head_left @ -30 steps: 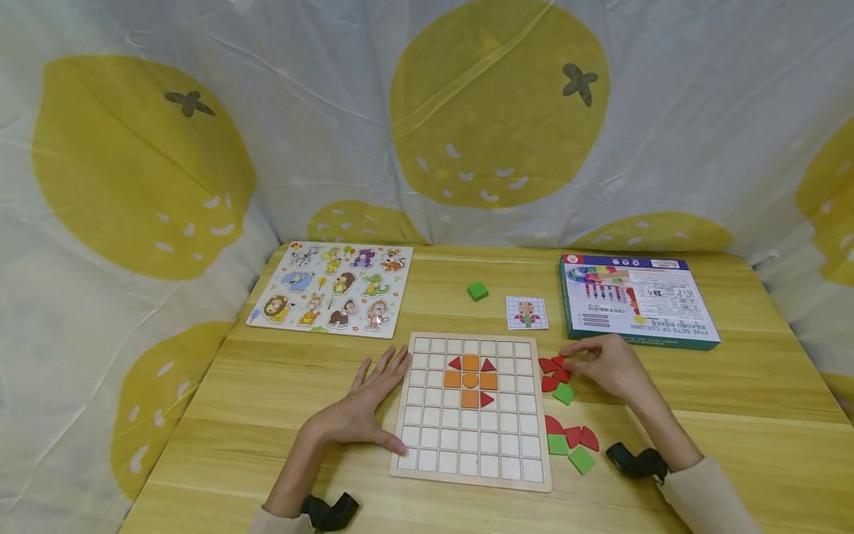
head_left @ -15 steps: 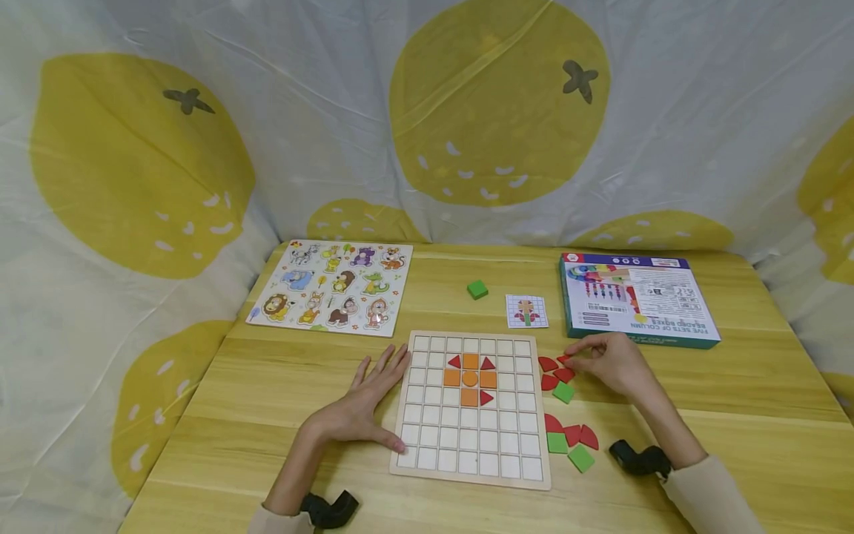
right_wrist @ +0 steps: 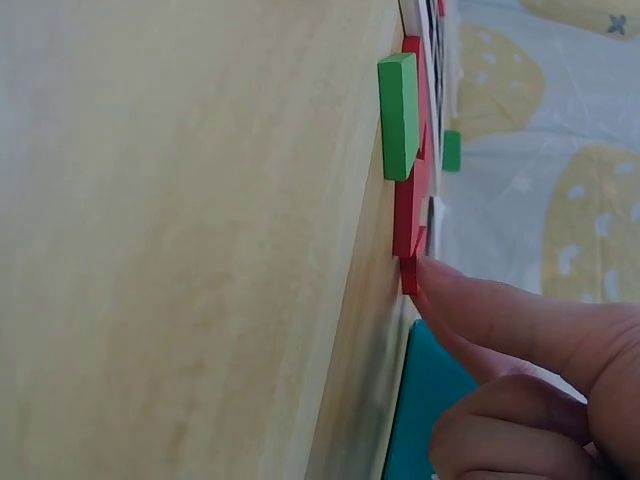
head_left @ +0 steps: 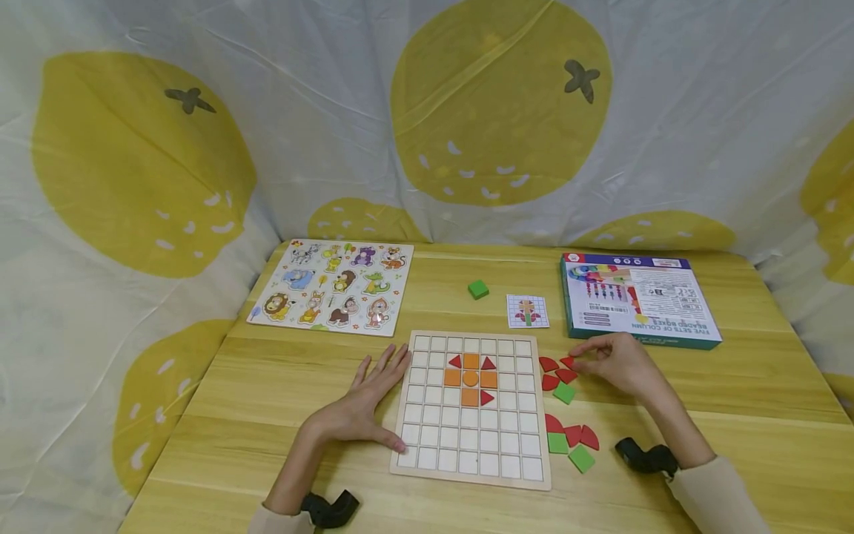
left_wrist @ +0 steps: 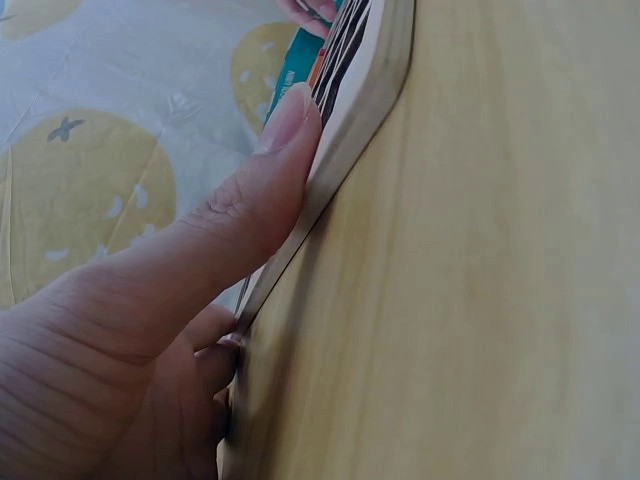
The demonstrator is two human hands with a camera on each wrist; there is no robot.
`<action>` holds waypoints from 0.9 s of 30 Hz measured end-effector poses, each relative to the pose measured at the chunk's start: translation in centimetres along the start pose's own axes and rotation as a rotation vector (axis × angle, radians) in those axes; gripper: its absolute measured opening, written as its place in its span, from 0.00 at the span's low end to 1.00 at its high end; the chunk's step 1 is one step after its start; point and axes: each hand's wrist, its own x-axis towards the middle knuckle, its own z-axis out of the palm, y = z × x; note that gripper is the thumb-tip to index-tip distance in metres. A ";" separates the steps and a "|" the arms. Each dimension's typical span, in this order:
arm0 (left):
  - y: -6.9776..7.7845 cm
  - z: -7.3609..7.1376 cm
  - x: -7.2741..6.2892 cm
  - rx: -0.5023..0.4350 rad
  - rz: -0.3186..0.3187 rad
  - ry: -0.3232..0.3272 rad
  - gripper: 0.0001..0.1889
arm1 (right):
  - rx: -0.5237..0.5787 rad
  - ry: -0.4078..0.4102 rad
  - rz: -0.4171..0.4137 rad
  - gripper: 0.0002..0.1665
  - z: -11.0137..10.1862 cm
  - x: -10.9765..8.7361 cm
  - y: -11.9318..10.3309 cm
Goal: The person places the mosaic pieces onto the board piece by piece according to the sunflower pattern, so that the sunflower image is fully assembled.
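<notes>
My left hand (head_left: 359, 408) lies spread along the left edge of the wooden grid board (head_left: 440, 475), its thumb on the near corner. Up close in the left wrist view, the thumb (left_wrist: 235, 205) presses against the board's rim. On the grid sit orange squares (head_left: 471, 361) around an orange circle (head_left: 470, 379), with red triangles (head_left: 489, 363) at several corners. To the right of the board, my right hand (head_left: 617, 362) pinches a small red piece (head_left: 568, 362), seemingly a triangle, between thumb and forefinger. Its edge (right_wrist: 409, 276) shows low beside other pieces in the right wrist view.
Red quarter circles (head_left: 589, 437) and green squares (head_left: 564, 393) lie loose by the board's right side. Behind are a green block (head_left: 477, 289), a pattern card (head_left: 527, 311), an animal puzzle (head_left: 333, 289) and a flat toy box (head_left: 640, 300). A lemon-print curtain (head_left: 320, 111) encloses the table.
My right hand has shifted slightly to the right, and the small red piece at its fingertips has slid with it, away from the neighbouring red pieces. The left hand has stayed put.
</notes>
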 end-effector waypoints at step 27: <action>0.2 -0.1 -0.1 0.002 0.002 -0.003 0.75 | -0.063 0.044 -0.078 0.14 0.2 0.1 0.0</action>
